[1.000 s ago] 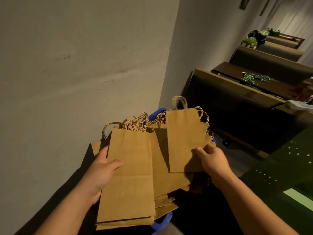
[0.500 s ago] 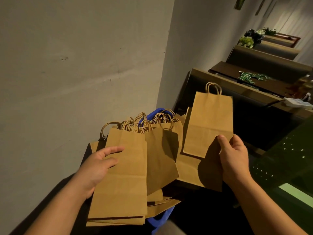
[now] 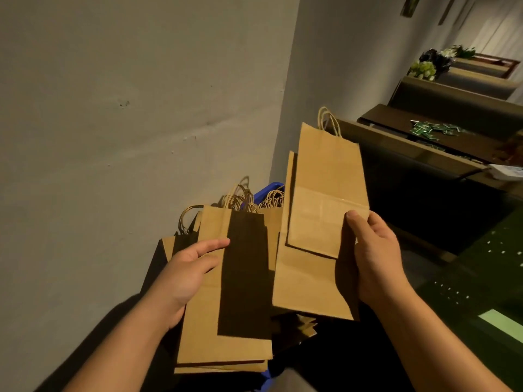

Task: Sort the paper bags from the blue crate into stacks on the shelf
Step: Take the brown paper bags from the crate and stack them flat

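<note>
My right hand (image 3: 373, 256) grips a small brown paper bag (image 3: 325, 190) by its lower right edge, thumb on its face, handle pointing up; a larger flat bag (image 3: 305, 284) lies behind it in the same grip. My left hand (image 3: 186, 270) holds a stack of tall brown bags (image 3: 203, 332) from the left, thumb across the top bag. The small bag throws a dark shadow on that stack. More bags with twisted handles (image 3: 240, 198) stand behind in the blue crate (image 3: 267, 192), which is mostly hidden.
A grey wall (image 3: 127, 123) runs close on the left, meeting a corner behind the crate. Dark wooden benches or shelves (image 3: 424, 154) extend to the right, one with green cards (image 3: 427, 128). A dark green surface (image 3: 486, 278) lies at lower right.
My right hand has lifted the small bag out of the pile, up and right, then brought it back left in front of a larger bag. My left hand keeps its stack.
</note>
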`<state>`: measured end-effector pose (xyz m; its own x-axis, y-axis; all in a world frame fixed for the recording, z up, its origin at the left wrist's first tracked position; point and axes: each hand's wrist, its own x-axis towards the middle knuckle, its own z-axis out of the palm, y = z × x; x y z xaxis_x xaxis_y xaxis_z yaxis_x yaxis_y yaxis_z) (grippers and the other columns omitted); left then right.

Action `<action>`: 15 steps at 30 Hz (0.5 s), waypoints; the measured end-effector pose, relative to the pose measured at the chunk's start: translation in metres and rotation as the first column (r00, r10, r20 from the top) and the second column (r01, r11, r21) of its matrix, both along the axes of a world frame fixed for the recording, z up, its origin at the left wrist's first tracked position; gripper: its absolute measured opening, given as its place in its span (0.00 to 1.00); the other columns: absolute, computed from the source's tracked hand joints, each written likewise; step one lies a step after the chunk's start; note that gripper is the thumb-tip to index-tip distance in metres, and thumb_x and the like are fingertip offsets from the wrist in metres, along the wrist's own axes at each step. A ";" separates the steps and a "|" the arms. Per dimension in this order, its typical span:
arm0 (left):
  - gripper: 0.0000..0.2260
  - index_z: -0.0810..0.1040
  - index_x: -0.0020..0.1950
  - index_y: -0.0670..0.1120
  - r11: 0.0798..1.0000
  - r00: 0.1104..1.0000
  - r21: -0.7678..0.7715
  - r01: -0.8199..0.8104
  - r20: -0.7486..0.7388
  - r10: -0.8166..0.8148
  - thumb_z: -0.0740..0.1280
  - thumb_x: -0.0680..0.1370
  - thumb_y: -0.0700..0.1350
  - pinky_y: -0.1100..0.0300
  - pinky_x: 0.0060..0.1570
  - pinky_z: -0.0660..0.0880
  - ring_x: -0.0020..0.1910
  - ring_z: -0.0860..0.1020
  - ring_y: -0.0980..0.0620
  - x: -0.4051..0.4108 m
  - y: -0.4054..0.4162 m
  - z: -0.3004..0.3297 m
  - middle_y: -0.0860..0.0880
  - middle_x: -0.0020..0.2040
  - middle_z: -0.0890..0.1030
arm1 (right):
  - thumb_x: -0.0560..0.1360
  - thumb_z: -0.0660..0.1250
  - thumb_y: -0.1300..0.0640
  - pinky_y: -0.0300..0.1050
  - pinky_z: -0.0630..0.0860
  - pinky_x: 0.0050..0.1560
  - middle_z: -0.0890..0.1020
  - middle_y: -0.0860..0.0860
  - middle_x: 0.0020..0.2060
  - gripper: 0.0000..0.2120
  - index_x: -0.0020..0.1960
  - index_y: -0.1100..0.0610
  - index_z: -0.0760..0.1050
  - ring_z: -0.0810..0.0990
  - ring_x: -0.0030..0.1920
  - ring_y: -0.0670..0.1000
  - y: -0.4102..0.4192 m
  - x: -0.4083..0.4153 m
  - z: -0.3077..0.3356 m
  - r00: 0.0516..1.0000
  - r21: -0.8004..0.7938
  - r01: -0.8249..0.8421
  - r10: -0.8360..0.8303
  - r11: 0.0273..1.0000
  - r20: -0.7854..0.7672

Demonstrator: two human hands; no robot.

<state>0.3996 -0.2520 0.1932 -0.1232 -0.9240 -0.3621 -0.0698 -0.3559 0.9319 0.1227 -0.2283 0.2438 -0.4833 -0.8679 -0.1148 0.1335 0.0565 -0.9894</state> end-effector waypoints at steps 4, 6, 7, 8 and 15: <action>0.08 0.81 0.59 0.63 0.997 0.984 0.035 -0.065 -0.165 0.070 0.64 0.82 0.56 0.48 0.74 0.63 0.70 0.72 0.52 -0.012 0.009 0.004 0.55 0.66 0.80 | 0.84 0.63 0.53 0.53 0.82 0.47 0.88 0.52 0.46 0.07 0.58 0.51 0.78 0.88 0.46 0.56 0.006 0.023 -0.014 0.986 0.064 -0.165 0.162 0.984 0.052; 0.09 0.79 0.60 0.64 0.998 0.978 0.008 -0.059 -0.197 0.060 0.63 0.83 0.57 0.54 0.69 0.63 0.66 0.72 0.59 -0.020 0.013 0.006 0.61 0.62 0.80 | 0.84 0.64 0.52 0.49 0.78 0.41 0.87 0.51 0.43 0.06 0.57 0.51 0.79 0.86 0.40 0.53 0.010 0.035 -0.028 0.976 0.085 -0.216 0.216 0.973 0.000; 0.09 0.78 0.61 0.65 0.999 0.978 -0.021 -0.049 -0.203 0.043 0.62 0.83 0.57 0.55 0.67 0.61 0.62 0.72 0.63 -0.023 0.015 0.006 0.65 0.60 0.78 | 0.84 0.64 0.51 0.48 0.76 0.41 0.85 0.49 0.41 0.07 0.57 0.51 0.79 0.84 0.39 0.51 0.012 0.040 -0.032 0.972 0.101 -0.223 0.228 0.970 -0.049; 0.10 0.77 0.63 0.66 0.998 0.978 -0.048 -0.037 -0.208 0.026 0.61 0.83 0.56 0.55 0.66 0.61 0.59 0.71 0.66 -0.026 0.016 0.006 0.68 0.58 0.77 | 0.83 0.65 0.50 0.48 0.75 0.43 0.84 0.47 0.41 0.08 0.59 0.51 0.79 0.82 0.40 0.50 0.013 0.044 -0.039 0.968 0.117 -0.222 0.234 0.968 -0.092; 0.39 0.51 0.79 0.73 0.984 0.985 -0.158 -0.076 -0.164 0.050 0.69 0.81 0.44 0.40 0.77 0.54 0.76 0.55 0.59 -0.022 0.012 -0.005 0.66 0.79 0.57 | 0.84 0.64 0.52 0.41 0.73 0.42 0.84 0.45 0.43 0.10 0.62 0.53 0.78 0.80 0.43 0.45 0.019 0.055 -0.048 0.954 0.187 -0.238 0.265 0.953 -0.137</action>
